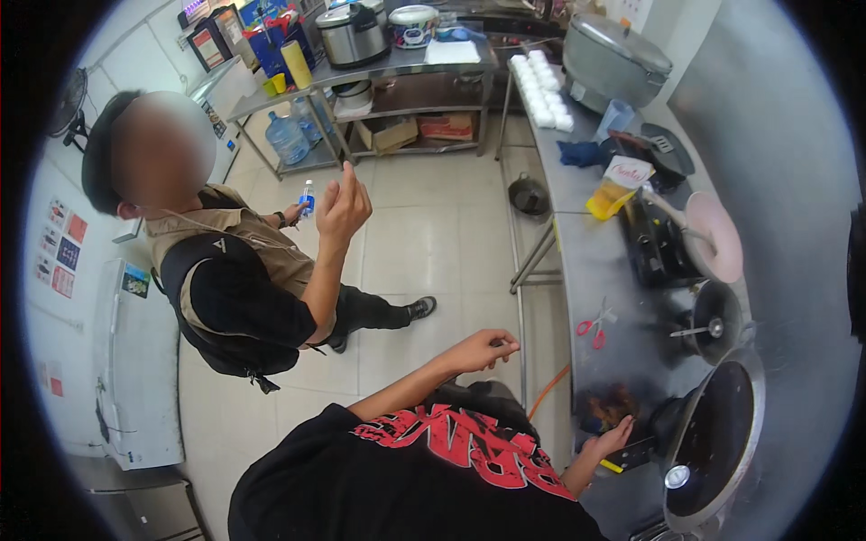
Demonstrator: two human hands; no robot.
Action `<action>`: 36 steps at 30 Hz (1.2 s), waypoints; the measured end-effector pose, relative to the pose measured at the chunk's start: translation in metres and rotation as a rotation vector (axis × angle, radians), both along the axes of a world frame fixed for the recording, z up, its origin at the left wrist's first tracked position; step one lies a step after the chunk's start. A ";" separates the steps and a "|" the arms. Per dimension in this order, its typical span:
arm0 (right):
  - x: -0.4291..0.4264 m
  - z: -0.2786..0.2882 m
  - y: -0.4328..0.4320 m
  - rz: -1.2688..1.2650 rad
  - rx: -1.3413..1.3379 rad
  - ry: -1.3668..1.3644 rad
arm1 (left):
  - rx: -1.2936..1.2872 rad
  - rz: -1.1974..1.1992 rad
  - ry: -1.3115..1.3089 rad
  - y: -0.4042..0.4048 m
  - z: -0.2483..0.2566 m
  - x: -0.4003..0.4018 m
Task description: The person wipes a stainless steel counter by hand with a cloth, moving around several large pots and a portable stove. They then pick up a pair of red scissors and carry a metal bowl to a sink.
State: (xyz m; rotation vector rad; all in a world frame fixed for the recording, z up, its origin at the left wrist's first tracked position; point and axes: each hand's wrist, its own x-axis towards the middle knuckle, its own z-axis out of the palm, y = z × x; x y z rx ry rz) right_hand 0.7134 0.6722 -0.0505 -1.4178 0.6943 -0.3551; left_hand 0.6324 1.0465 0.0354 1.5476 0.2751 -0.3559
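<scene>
My left hand (484, 349) hangs in the air left of the steel counter (575, 250), its fingers loosely bent, with nothing visible in it. At the counter's near edge, my right hand (607, 438) is beside the front of a black portable stove (632, 454) with a yellow label. Whether its fingertips touch the stove is unclear. A large dark pan (717, 433) with a round metal dial (676, 477) at its rim sits on that stove. Farther along lie red-handled scissors (597, 326), blades spread. A small dark pot (717, 321) holding a dial thermometer is right of them.
Facing me on the left, a person (230, 264) raises one hand and holds a water bottle (307, 199). Past the scissors are a pink frying pan (720, 237) on a second stove, a yellow packet (612, 196) and a big rice cooker (612, 64). A freezer (139, 379) stands left.
</scene>
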 end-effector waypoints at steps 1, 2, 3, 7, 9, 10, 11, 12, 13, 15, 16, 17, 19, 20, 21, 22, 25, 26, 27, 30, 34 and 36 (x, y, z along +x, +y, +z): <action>0.009 0.003 -0.003 0.000 0.009 0.013 | -0.001 -0.001 0.025 -0.012 -0.002 0.020; 0.016 0.004 -0.005 -0.006 0.026 0.003 | -0.006 -0.003 0.025 -0.015 -0.002 0.017; 0.023 -0.002 -0.007 -0.009 0.053 -0.001 | -0.012 -0.002 0.015 -0.021 -0.001 0.018; 0.055 -0.015 -0.019 0.050 0.032 -0.005 | -0.016 -0.007 -0.074 -0.053 -0.008 0.069; 0.055 -0.011 -0.018 0.084 0.034 0.034 | -0.008 -0.010 -0.084 -0.063 -0.008 0.072; 0.055 -0.011 -0.018 0.090 0.049 0.041 | -0.008 -0.018 -0.071 -0.066 -0.007 0.073; 0.054 -0.012 -0.020 0.092 0.064 0.049 | -0.007 -0.031 -0.058 -0.069 -0.007 0.073; 0.058 -0.012 -0.022 0.083 0.044 0.053 | 0.006 -0.049 -0.019 -0.072 -0.007 0.079; 0.057 -0.015 -0.024 0.067 0.023 0.059 | 0.019 -0.074 0.022 -0.076 -0.009 0.080; 0.054 -0.022 -0.030 0.050 0.029 0.067 | 0.033 -0.113 0.057 -0.080 -0.011 0.087; 0.055 -0.027 -0.034 0.046 0.049 0.061 | 0.024 -0.131 0.047 -0.085 -0.012 0.090; 0.056 -0.033 -0.038 0.040 0.069 0.055 | 0.016 -0.151 0.037 -0.089 -0.012 0.094; 0.057 -0.043 -0.042 -0.011 0.042 0.058 | -0.007 -0.185 0.064 -0.095 -0.005 0.105; 0.056 -0.046 -0.041 -0.029 0.045 0.047 | -0.031 -0.196 0.072 -0.097 -0.006 0.109; 0.055 -0.047 -0.036 -0.035 0.058 0.028 | -0.045 -0.196 0.073 -0.099 -0.005 0.114; 0.054 -0.045 -0.036 -0.039 0.055 0.031 | -0.037 -0.189 0.017 -0.104 -0.003 0.118; 0.050 -0.052 -0.042 -0.014 -0.179 0.005 | -0.073 -0.225 0.023 -0.117 -0.007 0.124; 0.051 -0.054 -0.042 0.000 -0.223 -0.003 | -0.060 -0.242 0.018 -0.119 -0.006 0.126; 0.050 -0.057 -0.043 0.016 -0.268 -0.004 | -0.049 -0.257 0.020 -0.121 -0.004 0.126; 0.050 -0.062 -0.045 0.230 -0.641 0.099 | -0.044 -0.264 0.029 -0.122 -0.003 0.124; 0.051 -0.064 -0.029 0.801 -1.098 0.476 | -0.054 -0.229 0.056 -0.116 -0.007 0.127; 0.054 -0.077 -0.025 0.823 -1.102 0.478 | -0.037 -0.213 0.071 -0.113 -0.002 0.130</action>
